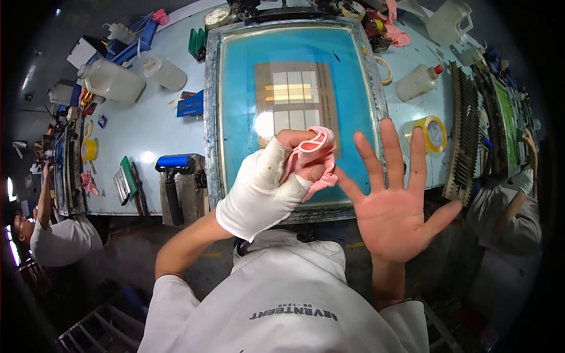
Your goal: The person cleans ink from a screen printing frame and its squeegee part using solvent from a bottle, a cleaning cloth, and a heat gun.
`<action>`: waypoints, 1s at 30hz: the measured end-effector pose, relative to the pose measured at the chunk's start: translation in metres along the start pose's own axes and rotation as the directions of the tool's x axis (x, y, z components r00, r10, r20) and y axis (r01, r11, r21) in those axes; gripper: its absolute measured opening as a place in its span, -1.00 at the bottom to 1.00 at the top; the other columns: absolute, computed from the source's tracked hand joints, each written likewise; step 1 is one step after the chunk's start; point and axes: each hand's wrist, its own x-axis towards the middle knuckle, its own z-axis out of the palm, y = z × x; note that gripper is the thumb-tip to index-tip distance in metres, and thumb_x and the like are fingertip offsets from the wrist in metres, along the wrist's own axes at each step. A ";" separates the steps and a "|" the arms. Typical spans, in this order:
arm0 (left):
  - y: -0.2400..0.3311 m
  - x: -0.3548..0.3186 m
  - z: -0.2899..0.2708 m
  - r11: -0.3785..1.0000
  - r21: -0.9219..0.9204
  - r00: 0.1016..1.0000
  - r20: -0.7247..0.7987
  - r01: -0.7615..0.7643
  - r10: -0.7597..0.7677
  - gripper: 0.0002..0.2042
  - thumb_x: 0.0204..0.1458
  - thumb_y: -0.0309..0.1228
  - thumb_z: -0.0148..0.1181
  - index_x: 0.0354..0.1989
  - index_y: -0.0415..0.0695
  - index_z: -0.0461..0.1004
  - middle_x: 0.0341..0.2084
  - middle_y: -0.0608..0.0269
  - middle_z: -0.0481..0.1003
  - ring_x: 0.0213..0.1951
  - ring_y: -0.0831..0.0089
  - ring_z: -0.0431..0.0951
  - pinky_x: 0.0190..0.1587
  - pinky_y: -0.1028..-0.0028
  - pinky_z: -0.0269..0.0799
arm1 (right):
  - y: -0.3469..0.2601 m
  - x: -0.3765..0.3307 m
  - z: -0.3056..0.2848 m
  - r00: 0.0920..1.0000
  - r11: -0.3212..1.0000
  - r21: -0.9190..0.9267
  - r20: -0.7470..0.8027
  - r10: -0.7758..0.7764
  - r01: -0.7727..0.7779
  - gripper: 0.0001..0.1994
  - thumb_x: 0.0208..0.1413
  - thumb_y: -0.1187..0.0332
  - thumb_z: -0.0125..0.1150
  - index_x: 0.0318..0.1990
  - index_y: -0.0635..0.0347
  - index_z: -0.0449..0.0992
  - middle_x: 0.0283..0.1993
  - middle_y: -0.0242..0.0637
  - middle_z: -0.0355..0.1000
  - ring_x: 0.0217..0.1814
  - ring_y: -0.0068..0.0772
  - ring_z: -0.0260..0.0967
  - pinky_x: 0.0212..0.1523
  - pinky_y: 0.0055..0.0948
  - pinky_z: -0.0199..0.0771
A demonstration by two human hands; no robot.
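Left hand [268, 185], wrapped in a white fingerless glove, clenched around a bunched pink cloth [312, 156], with bare fingertips [294, 138] curled over its top. Cloth held in the air just above the near edge of a large metal-framed printing screen [294, 41], its mesh blue-green with a pale rectangular stencil patch [297, 94] in the middle. Right hand [394, 212] bare, palm up toward the camera, all fingers spread wide, gripping nothing, index finger close beside the cloth but whether touching could not be told. Screen laid flat on a pale blue worktable [147, 126]. To the left on the table: a blue-handled roller [172, 165], green-edged squeegees [126, 179], two translucent plastic jugs [115, 81]. To the right: a small white bottle with a red cap [416, 82], a roll of yellow tape [432, 132], a dark slatted rack [465, 135]. Other people at both far edges, one in a grey shirt [62, 241] at the left.
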 end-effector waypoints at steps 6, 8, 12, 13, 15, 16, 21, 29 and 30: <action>0.013 0.002 -0.019 0.886 0.419 0.962 0.091 0.197 -0.257 -0.68 0.31 -0.46 0.16 0.19 -0.28 0.38 -0.06 0.19 0.61 -0.25 0.61 0.62 -0.31 0.59 0.52 | 0.001 -0.001 -0.005 0.968 0.957 -0.273 0.248 -0.029 0.098 0.09 0.13 -0.59 -0.37 0.58 -0.04 -0.45 0.62 0.21 -0.49 0.63 0.40 -0.37 0.40 0.56 -0.12; 0.013 0.002 -0.020 0.853 0.469 0.953 0.072 0.228 -0.294 -0.68 0.31 -0.45 0.17 0.18 -0.27 0.39 -0.08 0.20 0.62 -0.26 0.61 0.62 -0.32 0.59 0.52 | 0.001 0.001 -0.003 0.967 0.943 -0.315 0.256 -0.022 0.104 0.09 0.12 -0.60 -0.37 0.58 -0.03 -0.44 0.62 0.24 -0.47 0.62 0.42 -0.34 0.39 0.56 -0.10; 0.014 0.012 -0.016 0.831 0.556 0.998 0.064 -0.017 -0.022 -0.82 0.16 -0.43 0.29 -0.15 -0.21 0.47 -0.48 0.23 0.57 -0.51 0.45 0.57 -0.46 0.50 0.46 | 0.005 0.001 0.009 0.974 0.914 -0.388 0.224 -0.033 0.121 -0.13 0.26 -0.39 -0.19 0.57 -0.11 -0.12 0.60 0.19 -0.21 0.57 0.42 -0.11 0.45 0.41 -0.04; 0.014 0.014 -0.015 0.773 0.628 0.995 0.061 -0.095 0.073 -0.82 0.04 -0.42 0.38 -0.34 -0.17 0.47 -0.65 0.18 0.48 -0.63 0.27 0.53 -0.53 0.40 0.43 | 0.005 0.003 0.011 0.970 0.901 -0.414 0.242 -0.026 0.127 -0.29 0.38 -0.23 -0.17 0.55 -0.16 -0.02 0.60 0.16 -0.17 0.56 0.41 -0.09 0.45 0.41 -0.03; 0.013 0.013 -0.014 0.846 0.533 1.000 0.000 0.013 -0.015 -0.82 -0.04 -0.44 0.40 -0.36 -0.14 0.48 -0.66 0.21 0.49 -0.62 0.25 0.54 -0.51 0.39 0.45 | 0.007 0.001 0.014 0.985 0.929 -0.363 0.174 -0.008 0.072 -0.50 0.48 0.04 -0.22 0.50 -0.22 0.12 0.59 0.10 -0.11 0.55 0.38 -0.05 0.46 0.40 -0.01; 0.014 0.014 -0.015 0.801 0.592 0.996 0.042 -0.087 0.076 -0.82 -0.07 -0.46 0.41 -0.37 -0.13 0.49 -0.65 0.21 0.50 -0.62 0.25 0.55 -0.50 0.38 0.45 | 0.008 0.000 0.014 0.986 0.928 -0.365 0.167 -0.008 0.069 -0.51 0.48 0.04 -0.24 0.50 -0.21 0.13 0.59 0.09 -0.11 0.55 0.37 -0.05 0.46 0.40 -0.01; 0.019 0.019 -0.019 0.542 0.749 0.908 0.193 -0.380 0.371 -0.86 -0.11 -0.61 0.28 -0.33 -0.21 0.54 -0.61 0.29 0.58 -0.60 0.58 0.59 -0.49 0.58 0.49 | 0.011 -0.004 0.008 0.985 0.945 -0.318 0.171 -0.016 0.071 0.00 0.07 -0.38 0.18 0.56 -0.14 -0.04 0.59 0.20 -0.18 0.56 0.46 -0.11 0.46 0.44 -0.07; 0.030 0.001 -0.018 0.945 0.306 0.993 -0.003 0.115 -0.120 -0.75 0.24 -0.40 0.25 -0.04 -0.34 0.52 -0.36 0.22 0.65 -0.40 0.59 0.65 -0.36 0.58 0.56 | 0.004 0.002 0.002 0.985 0.985 -0.103 0.116 -0.129 0.141 0.00 0.21 -0.52 -0.40 0.58 -0.04 -0.42 0.64 0.08 -0.38 0.65 0.26 -0.32 0.35 0.74 -0.25; 0.027 0.001 -0.020 0.949 0.298 0.994 0.021 0.099 -0.110 -0.74 0.24 -0.39 0.26 -0.03 -0.34 0.51 -0.37 0.22 0.65 -0.41 0.58 0.65 -0.36 0.58 0.56 | 0.004 0.001 0.002 0.985 0.986 -0.099 0.121 -0.124 0.136 0.00 0.21 -0.52 -0.40 0.58 -0.04 -0.42 0.64 0.09 -0.38 0.65 0.26 -0.32 0.35 0.74 -0.25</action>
